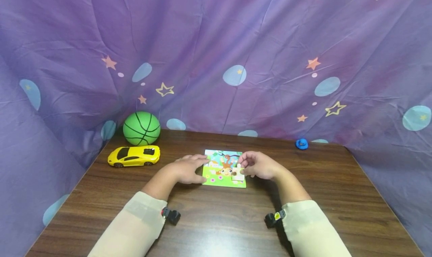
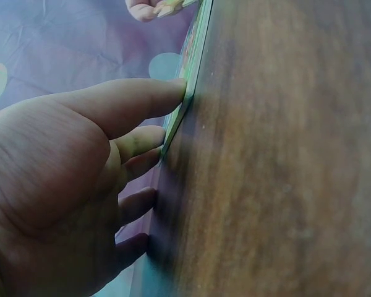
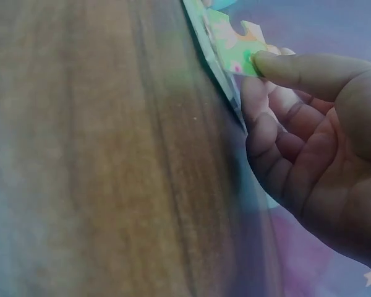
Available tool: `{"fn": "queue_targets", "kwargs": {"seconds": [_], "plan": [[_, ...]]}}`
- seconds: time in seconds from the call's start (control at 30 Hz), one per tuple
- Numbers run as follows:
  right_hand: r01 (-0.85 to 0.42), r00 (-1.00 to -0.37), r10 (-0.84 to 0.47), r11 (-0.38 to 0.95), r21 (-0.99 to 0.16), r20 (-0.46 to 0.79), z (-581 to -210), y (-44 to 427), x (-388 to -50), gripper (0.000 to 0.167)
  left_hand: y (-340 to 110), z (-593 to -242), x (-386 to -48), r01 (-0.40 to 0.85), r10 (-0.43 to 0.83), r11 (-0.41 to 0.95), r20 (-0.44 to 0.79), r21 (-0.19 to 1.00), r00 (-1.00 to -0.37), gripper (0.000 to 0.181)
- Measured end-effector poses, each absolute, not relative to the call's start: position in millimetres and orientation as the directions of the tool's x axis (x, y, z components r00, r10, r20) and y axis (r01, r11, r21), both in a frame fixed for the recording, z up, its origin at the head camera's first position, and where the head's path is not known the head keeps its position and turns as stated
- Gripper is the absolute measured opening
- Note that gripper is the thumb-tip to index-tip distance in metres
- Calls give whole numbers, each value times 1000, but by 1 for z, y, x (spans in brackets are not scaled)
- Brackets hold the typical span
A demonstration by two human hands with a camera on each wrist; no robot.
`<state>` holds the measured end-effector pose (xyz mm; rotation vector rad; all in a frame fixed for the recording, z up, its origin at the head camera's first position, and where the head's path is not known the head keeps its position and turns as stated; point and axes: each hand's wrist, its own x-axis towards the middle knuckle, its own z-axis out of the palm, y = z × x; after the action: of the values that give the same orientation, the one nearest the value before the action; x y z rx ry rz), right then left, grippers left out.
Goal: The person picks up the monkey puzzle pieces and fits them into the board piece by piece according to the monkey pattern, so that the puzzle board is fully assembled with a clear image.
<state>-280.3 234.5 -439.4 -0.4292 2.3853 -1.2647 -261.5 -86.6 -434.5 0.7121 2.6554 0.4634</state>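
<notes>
A square jigsaw puzzle board [image 1: 216,178] with a bright monkey picture lies on the table between the hands. My left hand [image 1: 189,169] rests at its left side, thumb and fingers reaching out; in the left wrist view the thumb [image 2: 142,99] touches the board's edge. My right hand [image 1: 260,165] pinches a puzzle piece [image 1: 238,174] over the board's right part. From above the piece shows a pale, plain side, while the right wrist view shows green and pink print on the piece [image 3: 238,52]. Whether the piece touches the board is unclear.
At the left a yellow toy car [image 1: 135,156] stands before a green ball [image 1: 141,128] with black lines. A small blue rubber duck [image 1: 302,144] sits at the back right. A purple patterned cloth [image 1: 209,50] hangs behind the brown wooden table [image 1: 216,208].
</notes>
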Motion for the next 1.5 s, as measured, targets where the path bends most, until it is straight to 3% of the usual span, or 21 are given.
{"fn": "queue_targets", "kwargs": {"seconds": [0.5,0.9,1.5], "plan": [[-132,-864,-465,579,-805,-192,-442,231,-277,30,-85,-434,-263,417,533,816,-244,400,-810,78],[-146,-850,-478,619,-771,-223,-440,233,-276,45,-85,-435,-263,420,533,819,-247,391,-809,79],[-144,-844,-463,681,-718,-270,-443,236,-278,39,-84,-436,-264,420,533,819,-247,390,-810,79]]}}
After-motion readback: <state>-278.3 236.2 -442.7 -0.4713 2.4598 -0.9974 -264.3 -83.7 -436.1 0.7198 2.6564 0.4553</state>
